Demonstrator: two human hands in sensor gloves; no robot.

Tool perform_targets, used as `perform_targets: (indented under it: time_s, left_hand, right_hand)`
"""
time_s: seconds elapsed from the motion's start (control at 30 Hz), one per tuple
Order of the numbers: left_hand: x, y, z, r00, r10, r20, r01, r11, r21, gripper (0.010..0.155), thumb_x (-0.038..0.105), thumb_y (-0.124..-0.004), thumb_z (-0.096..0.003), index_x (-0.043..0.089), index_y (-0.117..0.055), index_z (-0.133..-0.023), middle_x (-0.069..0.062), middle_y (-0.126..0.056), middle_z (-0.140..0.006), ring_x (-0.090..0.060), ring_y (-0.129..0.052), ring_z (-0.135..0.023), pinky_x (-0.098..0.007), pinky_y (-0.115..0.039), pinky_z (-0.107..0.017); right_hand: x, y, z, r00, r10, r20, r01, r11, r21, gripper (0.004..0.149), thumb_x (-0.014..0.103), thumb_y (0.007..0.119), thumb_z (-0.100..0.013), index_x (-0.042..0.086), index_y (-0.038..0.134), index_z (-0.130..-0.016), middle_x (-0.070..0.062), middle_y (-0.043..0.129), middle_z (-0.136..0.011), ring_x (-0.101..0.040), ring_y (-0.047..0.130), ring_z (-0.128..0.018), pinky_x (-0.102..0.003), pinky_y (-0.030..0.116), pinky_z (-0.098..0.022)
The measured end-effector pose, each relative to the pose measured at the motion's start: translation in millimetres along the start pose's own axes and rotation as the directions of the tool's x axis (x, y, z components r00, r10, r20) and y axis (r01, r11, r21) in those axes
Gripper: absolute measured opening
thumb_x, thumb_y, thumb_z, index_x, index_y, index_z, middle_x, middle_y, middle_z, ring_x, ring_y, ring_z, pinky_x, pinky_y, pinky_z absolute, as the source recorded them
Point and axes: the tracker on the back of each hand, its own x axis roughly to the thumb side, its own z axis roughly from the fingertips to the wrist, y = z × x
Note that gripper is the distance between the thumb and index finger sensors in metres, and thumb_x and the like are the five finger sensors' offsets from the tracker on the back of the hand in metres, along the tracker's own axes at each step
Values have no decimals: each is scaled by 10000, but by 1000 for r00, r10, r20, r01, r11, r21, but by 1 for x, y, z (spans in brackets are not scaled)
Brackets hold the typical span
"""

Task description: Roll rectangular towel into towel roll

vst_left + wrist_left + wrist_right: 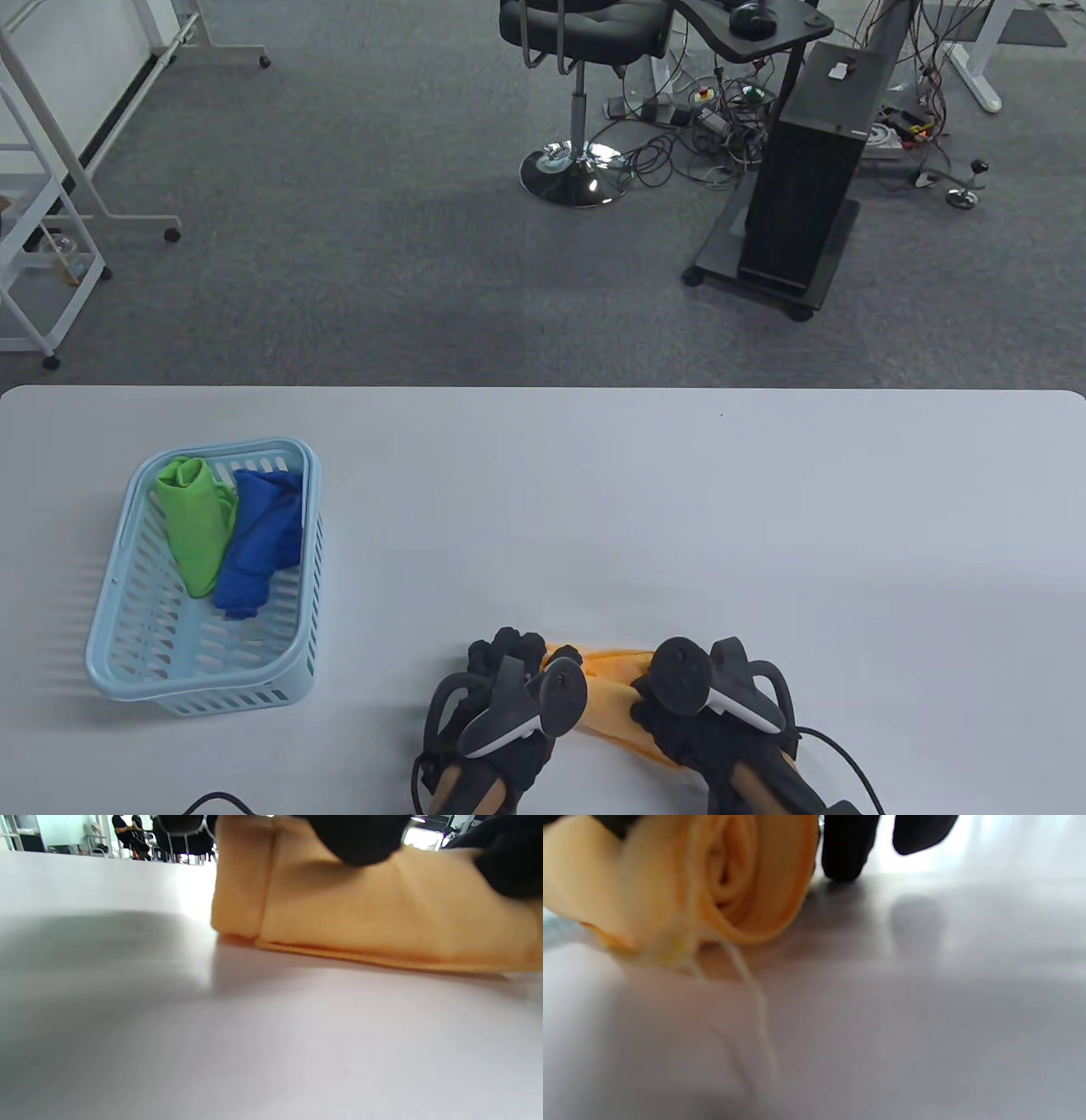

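— Towel (pixel 609 703) status? I only have the table view up.

— Mostly rolled, I'd say. It lies between my two hands at the near edge of the table (pixel 764 526), long axis running from one hand across to the other. My left hand (pixel 496 705) covers one end, fingers curled down over the top of the roll; my right hand (pixel 713 705) curls over the other end. In the right wrist view I see the spiral of layers end-on, and a loose thread trailing onto the table.

— Which hand leads?

— Neither; both sit equally on it. The roll goes away from me, and a hem edge lies flat under it on the near side.

— Anything in the path?

— Nothing ahead. A blue basket (pixel 119 671) sits well off beyond my left hand, holding a green cloth (pixel 193 526) and a blue cloth (pixel 259 543).
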Motion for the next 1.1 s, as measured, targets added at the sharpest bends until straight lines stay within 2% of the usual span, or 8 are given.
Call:
perform_targets:
  time_s: [0.13, 0.2, 0.3, 0.53, 0.67, 0.77, 0.97, 1.1]
  left_hand:
    - [2, -10, -7, 994, -107, -22, 104, 989, -102, 830, 556, -776, -345, 356, -437, -1075, -163, -431, -1121, -473, -342, -1048, -690, -325, -710]
    - [3, -13, -12, 990, -137, -42, 132, 985, -115, 790, 518, -781, -364, 351, -455, -1064, -159, -457, -1114, -470, -359, -1048, -687, -337, -713]
    - [1, -14, -15, 996, -74, -42, 71, 994, -89, 727, 492, -758, -373, 303, -551, -1044, -172, -510, -1089, -465, -391, -1042, -684, -356, -708]
    - [-1, -11, -11, 999, -40, -5, 38, 987, -159, 715, 507, -672, -374, 221, -628, -1028, -178, -496, -1088, -472, -338, -1044, -684, -325, -708]
    - [0, -10, -7, 1000, -24, 20, 27, 988, -153, 744, 527, -698, -372, 178, -646, -1027, -174, -490, -1105, -467, -335, -1047, -684, -330, -707]
    - [-1, -6, -4, 999, -34, 14, 35, 996, -82, 799, 513, -729, -375, 292, -452, -1091, -177, -416, -1126, -461, -324, -1050, -682, -326, -711]
    - [1, -3, -2, 989, 32, 145, -37, 999, 31, 723, 564, -726, -344, 398, -562, -1028, -164, -481, -1114, -452, -386, -1049, -690, -358, -703]
    - [-1, -8, -7, 989, 37, 141, -31, 999, -42, 803, 631, -744, -292, 404, -548, -1037, -166, -487, -1121, -467, -367, -1053, -697, -345, -705]
  right_hand:
    - [-1, 1, 1, 999, 37, -14, -37, 999, 12, 705, 524, 630, -335, 228, 646, -975, -108, 495, -1024, -362, 530, -981, -628, 450, -704]
    - [0, -5, 2, 1000, -1, -16, 0, 999, -34, 781, 505, 673, -333, 198, 457, -1018, -111, 400, -1037, -357, 474, -995, -628, 420, -713]
    - [4, -12, 5, 998, -64, 27, 66, 991, -115, 758, 468, 732, -318, 206, 466, -978, -94, 389, -1025, -347, 457, -996, -626, 399, -719]
    - [11, 10, 1, 987, 161, 8, -161, 985, 57, 845, 480, 778, -302, 241, 398, -1017, -104, 381, -1040, -374, 422, -1007, -631, 386, -723]
    - [16, 8, 3, 990, 141, 19, -141, 990, 0, 768, 434, 783, -301, 209, 523, -988, -106, 441, -1024, -372, 459, -996, -628, 409, -715]
    - [16, 6, 4, 994, 109, 33, -108, 994, -15, 720, 442, 761, -300, 157, 629, -948, -106, 481, -1012, -367, 486, -989, -626, 431, -709]
    - [9, 3, 5, 998, 3, 58, -9, 996, 94, 713, 492, 699, -319, 116, 698, -925, -127, 440, -1025, -395, 396, -1001, -642, 383, -706]
    - [7, 5, 8, 995, -77, 68, 65, 984, 168, 727, 513, 647, -338, 61, 714, -904, -139, 423, -1030, -407, 343, -1004, -644, 351, -705]
